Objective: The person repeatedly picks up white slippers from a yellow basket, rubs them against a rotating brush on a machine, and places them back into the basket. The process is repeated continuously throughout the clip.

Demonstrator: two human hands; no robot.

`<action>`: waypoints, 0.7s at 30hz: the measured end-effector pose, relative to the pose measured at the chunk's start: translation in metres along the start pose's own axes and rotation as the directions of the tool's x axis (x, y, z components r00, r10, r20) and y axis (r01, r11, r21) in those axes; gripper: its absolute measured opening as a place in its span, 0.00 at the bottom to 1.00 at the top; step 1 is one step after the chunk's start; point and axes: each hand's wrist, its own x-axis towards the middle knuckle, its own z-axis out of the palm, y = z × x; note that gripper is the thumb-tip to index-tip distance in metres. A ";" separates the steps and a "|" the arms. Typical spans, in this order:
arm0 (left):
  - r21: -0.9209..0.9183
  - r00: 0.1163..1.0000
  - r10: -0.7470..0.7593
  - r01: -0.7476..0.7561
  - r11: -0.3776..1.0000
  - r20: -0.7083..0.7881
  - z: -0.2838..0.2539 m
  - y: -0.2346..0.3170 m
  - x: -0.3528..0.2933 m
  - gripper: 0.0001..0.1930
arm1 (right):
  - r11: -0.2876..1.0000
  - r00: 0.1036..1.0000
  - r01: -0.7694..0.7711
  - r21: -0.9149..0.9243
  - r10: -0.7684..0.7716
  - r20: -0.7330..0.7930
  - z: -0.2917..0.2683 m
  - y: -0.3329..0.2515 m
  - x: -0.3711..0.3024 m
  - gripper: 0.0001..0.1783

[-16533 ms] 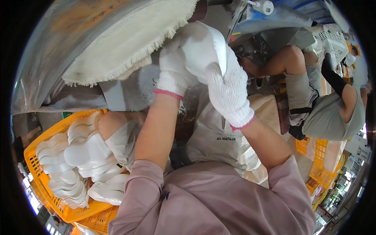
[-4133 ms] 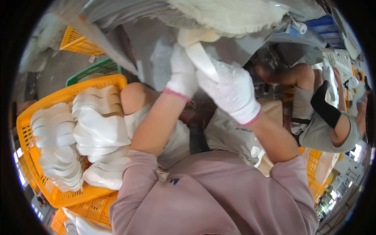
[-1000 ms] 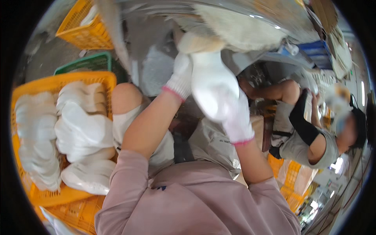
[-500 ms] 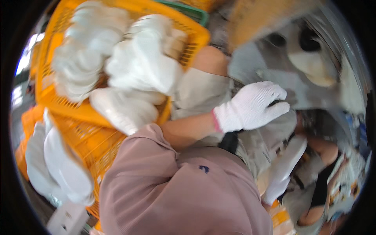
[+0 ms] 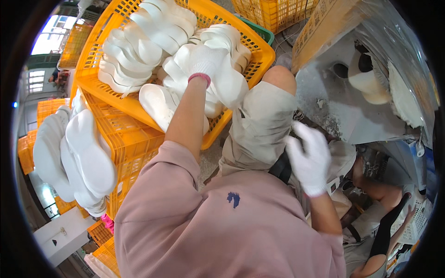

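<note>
My left hand (image 5: 204, 61), in a white knit glove with a pink cuff, reaches into an orange basket (image 5: 265, 59) at the upper left. It rests against white shoe soles (image 5: 226, 81), and its fingers blend into them, so whether it grips one is unclear. More white soles (image 5: 153, 34) lie stacked in overlapping rows in the same basket. My right hand (image 5: 309, 160), gloved in white too and slightly blurred, hovers over my lap with its fingers apart and nothing in them.
More white soles (image 5: 90, 153) stand on orange crates (image 5: 134, 150) at the left. A grey surface (image 5: 320, 99) with a dark round hole and a plastic-covered cardboard sheet (image 5: 324, 28) are at the upper right. Another person's arm and leg (image 5: 382, 190) show at the lower right, near a white basket (image 5: 410, 222).
My left hand has swung from above my lap to the soles in the basket. My right hand has come up from the lower right, where a white elongated thing showed beside it, to my lap.
</note>
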 end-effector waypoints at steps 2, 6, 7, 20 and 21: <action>0.013 1.000 -0.023 0.023 1.000 0.011 -0.012 -0.006 0.014 0.30 | 0.982 0.977 0.180 0.059 -0.186 0.107 0.053 -0.049 0.043 0.29; -0.082 1.000 0.001 -0.001 0.997 0.008 -0.014 -0.032 0.045 0.32 | 0.934 0.959 0.266 -0.238 -0.281 -0.033 0.154 -0.105 0.105 0.37; -0.114 1.000 -0.013 0.014 0.993 0.016 -0.013 -0.040 0.049 0.32 | 0.938 0.982 0.190 -0.290 -0.174 0.079 0.168 -0.104 0.117 0.35; -0.849 0.982 0.090 -0.188 0.493 -0.165 0.003 -0.014 -0.041 0.23 | 0.767 0.878 -0.475 0.431 0.444 0.178 -0.037 -0.011 -0.007 0.24; -0.872 0.944 0.267 -0.289 0.395 -0.192 0.015 0.000 -0.074 0.19 | 0.514 0.710 -0.633 0.579 0.684 0.168 -0.054 -0.007 -0.034 0.24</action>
